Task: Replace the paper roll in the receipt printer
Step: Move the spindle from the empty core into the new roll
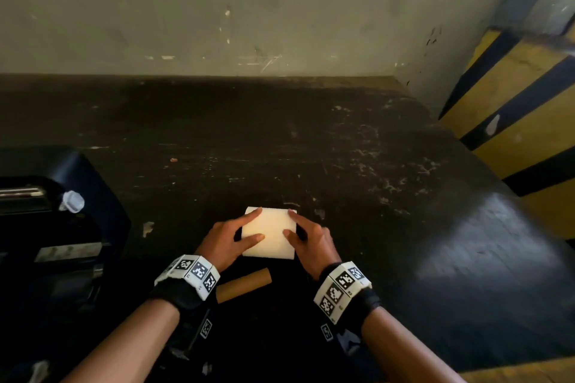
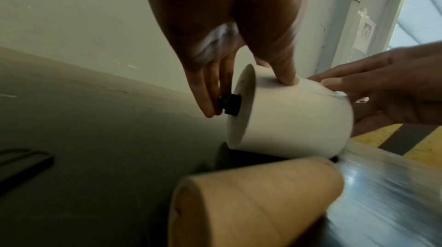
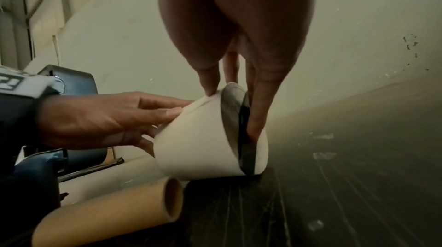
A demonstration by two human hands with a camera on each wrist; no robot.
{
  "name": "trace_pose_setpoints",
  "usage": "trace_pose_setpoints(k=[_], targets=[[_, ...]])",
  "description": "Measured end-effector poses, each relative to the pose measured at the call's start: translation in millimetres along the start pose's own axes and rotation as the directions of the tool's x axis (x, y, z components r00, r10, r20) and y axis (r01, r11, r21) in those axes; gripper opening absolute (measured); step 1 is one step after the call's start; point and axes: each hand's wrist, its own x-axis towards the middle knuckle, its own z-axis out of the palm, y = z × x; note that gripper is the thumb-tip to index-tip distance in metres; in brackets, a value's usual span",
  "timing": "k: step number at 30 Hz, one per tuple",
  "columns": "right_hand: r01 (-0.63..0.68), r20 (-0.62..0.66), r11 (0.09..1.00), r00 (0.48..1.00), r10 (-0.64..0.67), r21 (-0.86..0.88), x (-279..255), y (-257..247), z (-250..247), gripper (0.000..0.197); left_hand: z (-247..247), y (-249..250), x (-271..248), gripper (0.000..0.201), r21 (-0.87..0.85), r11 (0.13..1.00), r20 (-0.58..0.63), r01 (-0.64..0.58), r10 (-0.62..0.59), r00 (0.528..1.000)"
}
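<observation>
I have the new paper roll (image 1: 269, 232) lying on its side on the desk (image 1: 342, 149), just in front of me, with both hands on it. My left hand (image 1: 228, 239) pinches the black spindle stub (image 2: 230, 105) at its left end while the thumb rests on top; my right hand (image 1: 311, 239) presses fingers against the black flange (image 3: 245, 137) at the right end, thumb on the paper. The empty cardboard core (image 1: 244, 284) lies just behind the roll, nearer me.

As I judge it, the spindle may not be fully seated; uneven pressure could cock it, or the loose paper edge could unwind. The core could roll underfoot of my wrists.

The printer (image 1: 46, 211) sits open at the left, well apart. The desk is dark and scuffed, against a pale marked wall (image 1: 249, 9), with yellow-and-black striping (image 1: 513, 109) at right.
</observation>
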Motion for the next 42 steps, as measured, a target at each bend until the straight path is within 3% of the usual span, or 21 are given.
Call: trace_pose_setpoints(k=[5,11,14,16,18,20,22,27,34,37,42], targets=[[0.074,0.041,0.997,0.996,-0.073,-0.026,14.9,1.9,0.3,0.047,2.5,-3.0,-15.9,0.058,0.056,0.998,-0.129,0.018,-0.011,0.992],[0.161,0.072,0.985,0.985,-0.157,-0.056,21.1,2.6,-1.3,0.047,-0.7,-10.0,-31.5,0.058,0.018,1.000,-0.103,0.010,-0.008,0.995],[0.197,0.067,0.979,0.979,-0.194,-0.053,21.5,5.8,-1.8,0.047,-1.0,-32.0,-47.1,0.050,-0.019,0.998,-0.251,0.067,-0.069,0.965],[0.202,0.075,0.978,0.978,-0.197,-0.058,23.1,7.2,-2.1,0.047,0.5,-50.7,-58.8,0.050,0.141,0.970,-0.311,0.200,-0.149,0.939],[0.211,0.079,0.975,0.976,-0.205,-0.069,24.3,8.0,-2.1,0.048,4.2,-62.7,-71.6,0.054,0.330,0.880,-0.302,0.340,-0.243,0.922],[0.209,0.078,0.976,0.976,-0.204,-0.068,24.0,9.0,-2.3,0.048,9.2,-68.5,-82.6,0.053,0.442,0.796,-0.280,0.412,-0.315,0.907],[0.202,0.075,0.977,0.977,-0.197,-0.061,24.1,10.4,-2.5,0.048,12.7,-71.5,-87.6,0.042,0.483,0.766,-0.290,0.425,-0.318,0.903],[0.203,0.062,0.979,0.978,-0.201,-0.028,22.6,10.7,-0.4,0.048,11.7,-76.0,-86.0,0.034,0.342,0.811,-0.363,0.474,-0.351,0.863],[0.196,0.057,0.981,0.979,-0.195,-0.012,22.0,9.6,0.4,0.048,-7.7,-76.4,-77.6,0.028,0.187,0.853,-0.336,0.487,-0.410,0.848],[0.192,0.062,0.981,0.980,-0.190,-0.011,22.0,10.1,-0.6,0.048,-19.5,-74.3,-65.7,0.014,0.060,0.898,-0.357,0.436,-0.389,0.849],[0.168,0.045,0.986,0.985,-0.168,0.015,25.6,6.2,-0.6,0.047,-31.1,-65.4,-39.1,0.015,-0.139,0.933,-0.456,0.332,-0.358,0.815]])
